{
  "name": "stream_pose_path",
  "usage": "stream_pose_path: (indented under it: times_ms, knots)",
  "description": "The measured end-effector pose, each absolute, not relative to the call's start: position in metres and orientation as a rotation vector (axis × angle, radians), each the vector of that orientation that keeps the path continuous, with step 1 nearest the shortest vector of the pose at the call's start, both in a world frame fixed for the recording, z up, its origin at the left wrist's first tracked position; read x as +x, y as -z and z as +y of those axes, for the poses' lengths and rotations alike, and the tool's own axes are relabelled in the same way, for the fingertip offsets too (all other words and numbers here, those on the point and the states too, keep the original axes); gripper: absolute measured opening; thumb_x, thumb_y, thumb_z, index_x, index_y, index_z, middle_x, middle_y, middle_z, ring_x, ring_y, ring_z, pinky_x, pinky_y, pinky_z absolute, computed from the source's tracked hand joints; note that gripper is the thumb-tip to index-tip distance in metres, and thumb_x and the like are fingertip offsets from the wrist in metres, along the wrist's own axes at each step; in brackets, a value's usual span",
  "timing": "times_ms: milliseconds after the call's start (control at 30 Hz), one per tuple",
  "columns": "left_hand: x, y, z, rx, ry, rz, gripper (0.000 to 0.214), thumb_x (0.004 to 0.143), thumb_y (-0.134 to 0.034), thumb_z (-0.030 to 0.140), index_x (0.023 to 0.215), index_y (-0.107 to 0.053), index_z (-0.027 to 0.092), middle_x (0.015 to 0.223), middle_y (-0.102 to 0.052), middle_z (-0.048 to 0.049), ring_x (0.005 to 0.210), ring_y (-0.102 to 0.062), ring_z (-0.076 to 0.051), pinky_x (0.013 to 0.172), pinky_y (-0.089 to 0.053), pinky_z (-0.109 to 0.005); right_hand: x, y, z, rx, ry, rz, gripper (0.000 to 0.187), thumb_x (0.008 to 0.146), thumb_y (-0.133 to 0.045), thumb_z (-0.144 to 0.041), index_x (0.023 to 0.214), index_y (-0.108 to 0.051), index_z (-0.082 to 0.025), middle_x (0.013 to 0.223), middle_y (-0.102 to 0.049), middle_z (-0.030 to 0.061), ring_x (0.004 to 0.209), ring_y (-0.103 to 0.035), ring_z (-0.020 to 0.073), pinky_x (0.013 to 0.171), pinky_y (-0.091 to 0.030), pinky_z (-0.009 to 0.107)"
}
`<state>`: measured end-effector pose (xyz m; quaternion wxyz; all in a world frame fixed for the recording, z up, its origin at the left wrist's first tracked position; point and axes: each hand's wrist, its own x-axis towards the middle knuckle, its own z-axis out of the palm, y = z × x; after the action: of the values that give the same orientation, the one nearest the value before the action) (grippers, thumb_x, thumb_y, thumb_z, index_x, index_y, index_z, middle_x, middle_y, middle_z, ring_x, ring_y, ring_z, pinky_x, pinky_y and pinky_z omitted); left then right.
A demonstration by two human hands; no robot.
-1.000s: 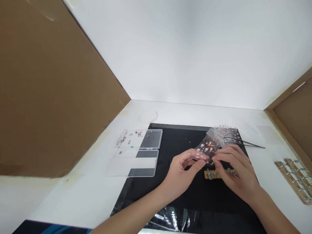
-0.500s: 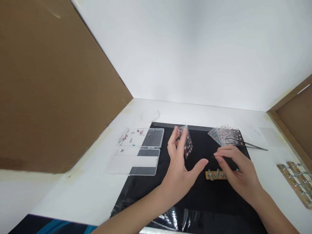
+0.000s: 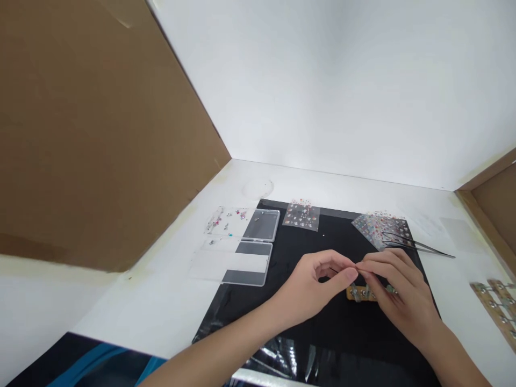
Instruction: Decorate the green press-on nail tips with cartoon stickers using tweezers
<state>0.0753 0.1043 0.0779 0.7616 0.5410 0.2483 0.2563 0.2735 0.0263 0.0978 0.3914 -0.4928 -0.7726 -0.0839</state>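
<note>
My left hand (image 3: 312, 287) and my right hand (image 3: 397, 285) meet at the fingertips above the near part of the black mat (image 3: 334, 328). A thin dark sliver (image 3: 332, 270) shows by my left fingers, and my right fingers pinch toward it, though its end is hidden. Just below my right fingers lies a wooden strip with metal clips (image 3: 362, 293), partly hidden. A clear sticker sheet with small printed designs (image 3: 301, 216) lies flat at the mat's far edge, out of reach of both hands' fingers.
Overlapping sticker sheets (image 3: 381, 230) and metal tweezers (image 3: 419, 246) lie at the far right of the mat. Clear plastic cases (image 3: 242, 224) stand left of it. A wooden clip rack (image 3: 497, 309) sits at the right edge, with cardboard walls on both sides.
The sticker sheet has left my left hand and now lies at the mat's far edge. My left hand has dropped and closed toward my right fingertips. The view has shifted slightly.
</note>
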Motion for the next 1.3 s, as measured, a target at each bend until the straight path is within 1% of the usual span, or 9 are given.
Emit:
stream_pose_path:
  times_ms: [133, 367, 500, 567, 667, 767, 933, 1067, 1300]
  knots:
    - [0.079, -0.080, 0.107, 0.951, -0.551, 0.510, 0.051, 0.079, -0.098, 0.058, 0.094, -0.080, 0.013, 0.086, -0.077, -0.0030, 0.081, -0.070, -0.007, 0.077, -0.055, -0.017, 0.275, -0.100, 0.027, -1.235, 0.212, -1.976, 0.021, 0.103, -0.067, -0.007, 0.113, -0.072, -0.025, 0.096, -0.079, 0.0009, 0.082, -0.073, 0.0141, 0.079, -0.060, 0.030]
    - [0.080, -0.094, 0.111, 0.759, -0.481, 0.564, 0.053, 0.060, -0.106, 0.047, 0.084, -0.076, 0.011, 0.076, -0.076, 0.0000, 0.071, -0.071, -0.005, 0.069, -0.058, -0.014, 0.280, -0.098, 0.024, -1.261, 0.165, -1.995, 0.027, 0.103, -0.066, -0.009, 0.119, -0.073, -0.030, 0.098, -0.080, 0.0002, 0.084, -0.076, 0.0154, 0.079, -0.063, 0.032]
    - [0.080, -0.095, 0.113, 0.710, -0.505, 0.622, 0.057, 0.055, -0.107, 0.046, 0.087, -0.076, 0.011, 0.083, -0.078, -0.0008, 0.072, -0.072, -0.006, 0.068, -0.060, -0.016, 0.321, -0.088, 0.025, -1.492, 0.160, -1.943, 0.026, 0.110, -0.062, -0.027, 0.132, -0.074, -0.032, 0.121, -0.080, 0.0039, 0.109, -0.077, 0.0191, 0.089, -0.063, 0.033]
    - [0.080, -0.094, 0.115, 0.676, -0.510, 0.663, 0.062, 0.049, -0.108, 0.048, 0.088, -0.076, 0.011, 0.085, -0.078, -0.0010, 0.073, -0.073, -0.008, 0.067, -0.061, -0.017, 0.355, -0.077, 0.026, -1.683, 0.235, -1.844, 0.037, 0.112, -0.060, -0.040, 0.146, -0.069, -0.028, 0.134, -0.076, 0.0104, 0.123, -0.073, 0.0269, 0.100, -0.060, 0.044]
    - [0.079, -0.094, 0.118, 0.617, -0.508, 0.710, 0.065, 0.044, -0.110, 0.047, 0.090, -0.079, 0.012, 0.086, -0.077, -0.0005, 0.075, -0.072, -0.008, 0.067, -0.061, -0.018, 0.401, -0.059, 0.024, -1.870, 0.369, -1.737, 0.053, 0.108, -0.053, -0.064, 0.126, -0.078, -0.021, 0.125, -0.075, 0.0180, 0.114, -0.071, 0.0347, 0.100, -0.055, 0.056]
    - [0.078, -0.093, 0.118, 0.580, -0.485, 0.746, 0.067, 0.043, -0.111, 0.046, 0.092, -0.080, 0.013, 0.088, -0.077, -0.0010, 0.077, -0.072, -0.009, 0.068, -0.062, -0.019, 0.425, -0.050, 0.020, -1.946, 0.390, -1.755, 0.057, 0.106, -0.048, -0.071, 0.095, -0.078, -0.024, 0.103, -0.078, 0.0133, 0.090, -0.070, 0.0305, 0.082, -0.057, 0.050]
    - [0.077, -0.091, 0.118, 0.520, -0.464, 0.741, 0.067, 0.047, -0.112, 0.042, 0.098, -0.080, 0.012, 0.093, -0.078, -0.0038, 0.079, -0.072, -0.011, 0.070, -0.063, -0.021, 0.409, -0.069, 0.022, -1.872, 0.404, -1.789, 0.031, 0.109, -0.061, -0.053, 0.109, -0.073, -0.025, 0.092, -0.080, 0.0050, 0.075, -0.072, 0.0243, 0.057, -0.050, 0.035]
    - [0.077, -0.090, 0.121, 0.437, -0.471, 0.720, 0.068, 0.047, -0.114, 0.038, 0.099, -0.079, 0.012, 0.093, -0.077, -0.0034, 0.079, -0.073, -0.012, 0.069, -0.063, -0.022, 0.370, -0.090, 0.026, -1.568, 0.359, -1.932, 0.019, 0.109, -0.066, -0.034, 0.125, -0.073, -0.027, 0.105, -0.080, 0.0053, 0.090, -0.078, 0.0210, 0.077, -0.063, 0.035]
    - [0.075, -0.096, 0.123, 0.372, -0.421, 0.698, 0.073, 0.043, -0.115, 0.033, 0.100, -0.074, 0.012, 0.085, -0.074, -0.0002, 0.072, -0.069, -0.011, 0.069, -0.061, -0.024, 0.328, -0.102, 0.028, -1.259, 0.377, -2.122, 0.073, 0.099, -0.073, -0.005, 0.164, -0.058, -0.035, 0.112, -0.080, 0.0054, 0.090, -0.075, 0.0188, 0.078, -0.061, 0.033]
